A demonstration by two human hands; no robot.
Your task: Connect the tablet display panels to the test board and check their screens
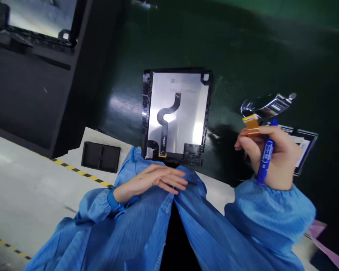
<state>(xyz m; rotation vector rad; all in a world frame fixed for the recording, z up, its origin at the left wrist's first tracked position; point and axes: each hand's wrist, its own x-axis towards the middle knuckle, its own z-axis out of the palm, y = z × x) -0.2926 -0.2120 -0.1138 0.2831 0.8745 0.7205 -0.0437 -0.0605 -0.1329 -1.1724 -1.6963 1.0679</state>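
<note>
While the left hand is poised in front of the blue smock, fingers extended and gripping nothing, the right hand pinches an orange flex tab between thumb and index finger and carries a blue marker upright across its grip. The display panel lies just beyond the left hand, on the dark green table, with an S-shaped ribbon cable on its silver back. A shiny silver piece is positioned just beyond the right fingertips; its connection to the tab cannot be determined. A flat dark-framed part lies behind the right hand, partly covered. A small black tray is located left of the left hand; a large black tray, bearing another panel, is farther left and beyond
</note>
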